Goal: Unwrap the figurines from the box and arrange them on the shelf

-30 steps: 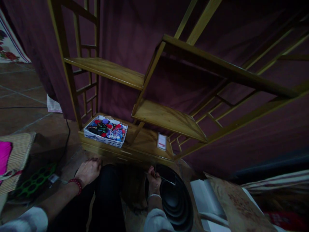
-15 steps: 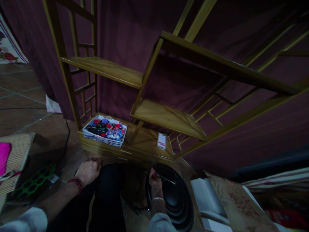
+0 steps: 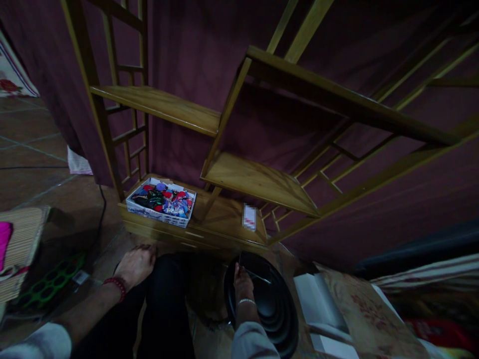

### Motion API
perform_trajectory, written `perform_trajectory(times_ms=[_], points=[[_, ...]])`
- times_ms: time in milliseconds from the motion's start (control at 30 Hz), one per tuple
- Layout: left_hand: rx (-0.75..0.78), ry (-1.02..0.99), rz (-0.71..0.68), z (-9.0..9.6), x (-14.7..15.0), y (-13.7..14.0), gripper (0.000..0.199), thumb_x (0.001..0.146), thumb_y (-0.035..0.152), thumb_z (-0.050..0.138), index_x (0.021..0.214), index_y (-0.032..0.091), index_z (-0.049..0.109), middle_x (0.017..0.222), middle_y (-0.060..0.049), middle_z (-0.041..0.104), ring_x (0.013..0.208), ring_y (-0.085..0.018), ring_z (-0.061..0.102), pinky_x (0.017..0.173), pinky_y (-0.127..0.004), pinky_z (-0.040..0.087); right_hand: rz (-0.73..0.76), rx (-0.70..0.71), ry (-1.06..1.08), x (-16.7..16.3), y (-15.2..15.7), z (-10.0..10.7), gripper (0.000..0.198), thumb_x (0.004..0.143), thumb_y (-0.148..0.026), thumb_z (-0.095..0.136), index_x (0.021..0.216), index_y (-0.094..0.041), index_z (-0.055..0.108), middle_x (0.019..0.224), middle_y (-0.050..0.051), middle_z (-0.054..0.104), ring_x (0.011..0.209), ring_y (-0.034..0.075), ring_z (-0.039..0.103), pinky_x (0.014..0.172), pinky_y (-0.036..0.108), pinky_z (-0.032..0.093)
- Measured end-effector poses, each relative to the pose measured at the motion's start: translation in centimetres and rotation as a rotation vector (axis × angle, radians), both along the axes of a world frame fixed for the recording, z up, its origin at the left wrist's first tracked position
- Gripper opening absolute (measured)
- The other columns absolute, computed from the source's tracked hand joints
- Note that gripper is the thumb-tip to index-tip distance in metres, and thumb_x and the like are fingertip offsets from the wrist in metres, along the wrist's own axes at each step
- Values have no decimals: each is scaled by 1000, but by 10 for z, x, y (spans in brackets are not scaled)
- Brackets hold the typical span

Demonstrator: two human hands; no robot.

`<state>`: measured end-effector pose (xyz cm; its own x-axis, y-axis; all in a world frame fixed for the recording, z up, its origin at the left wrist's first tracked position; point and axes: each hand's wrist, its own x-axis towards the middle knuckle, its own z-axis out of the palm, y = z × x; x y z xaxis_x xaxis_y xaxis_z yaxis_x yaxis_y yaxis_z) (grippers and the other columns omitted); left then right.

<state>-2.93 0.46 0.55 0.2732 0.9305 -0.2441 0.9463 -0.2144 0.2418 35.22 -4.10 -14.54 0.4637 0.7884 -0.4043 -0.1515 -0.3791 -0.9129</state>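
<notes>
My left hand (image 3: pixel 135 267) rests over my left knee, its fingers laid loosely across the dark trousers (image 3: pixel 166 294); it holds nothing. A red bead bracelet (image 3: pixel 117 286) circles that wrist. Low in the middle, my right hand (image 3: pixel 243 284) is closed on the near left side of a dark, flat, phone-like slab (image 3: pixel 258 267) with a pale shiny edge. Its face is too dark to read. Beneath that hand and the slab is a round black ridged object (image 3: pixel 275 314), partly hidden by my forearm.
A wooden shelf unit (image 3: pixel 262 182) stands ahead. On its base are a box of colourful small items (image 3: pixel 160 202) and a white card-like item (image 3: pixel 249 217). A green holed rack (image 3: pixel 52 281) lies at left; white boxes (image 3: pixel 322 299) stand at right.
The view has shifted slightly, so the surroundings sit a little further left. My right hand has turned slightly, still holding the slab. My left hand stays on the knee.
</notes>
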Motion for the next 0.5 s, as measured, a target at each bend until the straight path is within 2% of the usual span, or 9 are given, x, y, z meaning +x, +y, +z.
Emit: perform_trajectory(times_ms=[100, 233, 300, 333, 367, 433, 500], points=[[-16, -2, 16, 2, 0, 0, 30, 84, 23, 32, 92, 18, 60, 100, -10, 65, 94, -23, 59, 79, -35, 41, -151, -67, -69, -8, 3, 0, 18, 78, -16, 49, 61, -21, 47, 67, 6, 61, 98, 16, 59, 91, 33, 42], [-16, -11, 16, 4, -1, 0, 29, 84, 22, 32, 90, 18, 60, 100, -9, 65, 95, -23, 59, 79, -34, 41, -298, -147, -138, -13, 6, 7, 22, 74, -37, 54, 64, -21, 46, 59, 4, 60, 78, 22, 64, 68, 34, 49], [-28, -12, 22, 6, -1, 0, 28, 84, 22, 33, 88, 18, 60, 99, -9, 65, 95, -22, 58, 80, -34, 40, -381, -233, -299, -8, 6, 16, 24, 73, -44, 52, 68, -21, 49, 63, 5, 62, 79, 25, 63, 67, 35, 48], [-33, -12, 24, 7, -1, 0, 28, 84, 22, 33, 87, 18, 60, 99, -9, 65, 95, -22, 58, 80, -34, 40, -374, -292, -443, -4, 6, 22, 23, 73, -44, 53, 71, -21, 52, 69, 7, 64, 85, 26, 62, 72, 38, 47], [-33, -13, 24, 7, 0, 0, 28, 84, 22, 32, 87, 17, 60, 99, -10, 65, 95, -22, 58, 80, -34, 40, -317, -291, -569, 1, 5, 27, 20, 72, -41, 54, 77, -22, 54, 80, 8, 65, 94, 28, 59, 80, 41, 44], [-28, -14, 22, 8, 1, 0, 28, 84, 22, 32, 88, 17, 59, 99, -10, 65, 94, -22, 58, 80, -34, 40, -174, -210, -719, 13, 4, 35, 19, 68, -32, 60, 83, -21, 56, 100, 12, 62, 112, 29, 48, 96, 46, 33], [-17, -17, 18, 8, 2, 0, 28, 84, 22, 32, 88, 16, 59, 99, -10, 65, 94, -23, 58, 79, -34, 40, -69, -133, -774, 26, 3, 38, 30, 61, -23, 66, 88, -19, 55, 115, 14, 55, 125, 30, 33, 104, 49, 19]])
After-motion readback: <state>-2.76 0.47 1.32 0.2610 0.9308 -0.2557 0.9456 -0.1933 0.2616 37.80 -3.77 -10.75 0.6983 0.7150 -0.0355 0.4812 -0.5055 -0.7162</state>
